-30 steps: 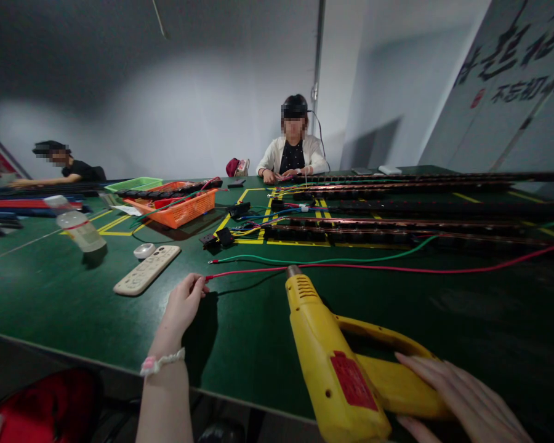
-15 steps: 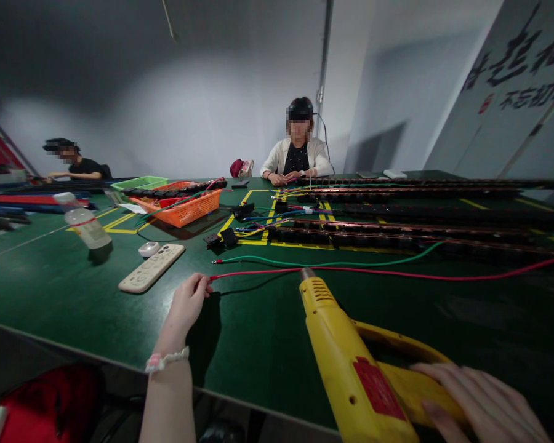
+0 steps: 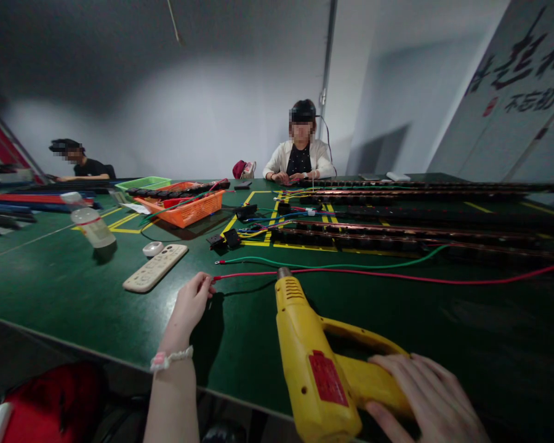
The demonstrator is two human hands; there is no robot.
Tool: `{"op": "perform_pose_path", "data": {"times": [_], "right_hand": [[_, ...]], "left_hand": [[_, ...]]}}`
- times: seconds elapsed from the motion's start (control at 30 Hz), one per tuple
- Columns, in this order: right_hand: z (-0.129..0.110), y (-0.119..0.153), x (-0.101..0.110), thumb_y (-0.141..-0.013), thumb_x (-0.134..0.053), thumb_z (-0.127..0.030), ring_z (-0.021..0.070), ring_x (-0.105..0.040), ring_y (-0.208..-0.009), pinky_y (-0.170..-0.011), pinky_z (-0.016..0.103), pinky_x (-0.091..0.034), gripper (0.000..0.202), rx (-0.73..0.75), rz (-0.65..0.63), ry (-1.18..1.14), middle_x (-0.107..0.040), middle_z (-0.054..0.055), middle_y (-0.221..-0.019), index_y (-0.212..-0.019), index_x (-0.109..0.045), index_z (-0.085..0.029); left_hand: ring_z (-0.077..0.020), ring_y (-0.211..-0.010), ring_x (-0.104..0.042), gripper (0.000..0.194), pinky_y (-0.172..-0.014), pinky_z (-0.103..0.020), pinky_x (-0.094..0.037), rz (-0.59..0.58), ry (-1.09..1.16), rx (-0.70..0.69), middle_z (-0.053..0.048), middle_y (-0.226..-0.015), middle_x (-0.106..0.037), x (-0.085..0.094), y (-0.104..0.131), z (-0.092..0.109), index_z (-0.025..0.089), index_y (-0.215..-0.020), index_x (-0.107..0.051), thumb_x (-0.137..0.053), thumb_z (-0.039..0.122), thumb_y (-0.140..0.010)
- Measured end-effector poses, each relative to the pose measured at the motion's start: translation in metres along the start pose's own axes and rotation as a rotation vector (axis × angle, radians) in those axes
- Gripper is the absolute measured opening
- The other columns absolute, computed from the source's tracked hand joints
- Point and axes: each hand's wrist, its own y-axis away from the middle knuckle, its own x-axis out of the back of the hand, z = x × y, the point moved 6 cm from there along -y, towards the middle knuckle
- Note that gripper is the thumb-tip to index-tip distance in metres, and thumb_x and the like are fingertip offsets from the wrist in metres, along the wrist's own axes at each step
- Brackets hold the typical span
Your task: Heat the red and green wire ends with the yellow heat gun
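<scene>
My left hand [image 3: 197, 299] pinches the left end of a red cable [image 3: 388, 274] just above the green table. The cable runs off to the right. My right hand [image 3: 420, 394] is wrapped round the handle of a yellow heat gun [image 3: 311, 360], whose metal nozzle points away from me, close to the red cable. A green cable [image 3: 341, 265] with a ring terminal lies just beyond the red one. To the left of my left hand are a phone in a beige case [image 3: 156, 268] and a small white round object [image 3: 152, 248].
An orange basket [image 3: 196, 210], a green basket [image 3: 143, 183] and a bottle [image 3: 91, 226] stand at the back left. Long dark strips with wires [image 3: 397, 237] cross the table's far side. Two people sit beyond, one opposite, one far left.
The heat gun and my right hand have moved left, bringing the nozzle nearer my left hand. My left hand still pinches the cable end. The view has shifted slightly.
</scene>
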Motion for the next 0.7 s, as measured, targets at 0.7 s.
{"op": "perform_pose_path", "data": {"times": [0.7], "right_hand": [[-0.076,-0.053,-0.01,-0.067,-0.069,-0.048,0.0195,-0.064,-0.083,-0.082,0.035,-0.047,0.044,-0.022,-0.018,-0.334,-0.069,0.001,-0.089,-0.099,-0.061,-0.02]], "left_hand": [[-0.0198,-0.063,-0.059,0.029,-0.06,-0.029,-0.042,0.004,-0.017,-0.015,-0.004,-0.065,-0.063,-0.001,0.001,0.002,0.02,-0.075,-0.057,-0.041,0.045,-0.078]]}}
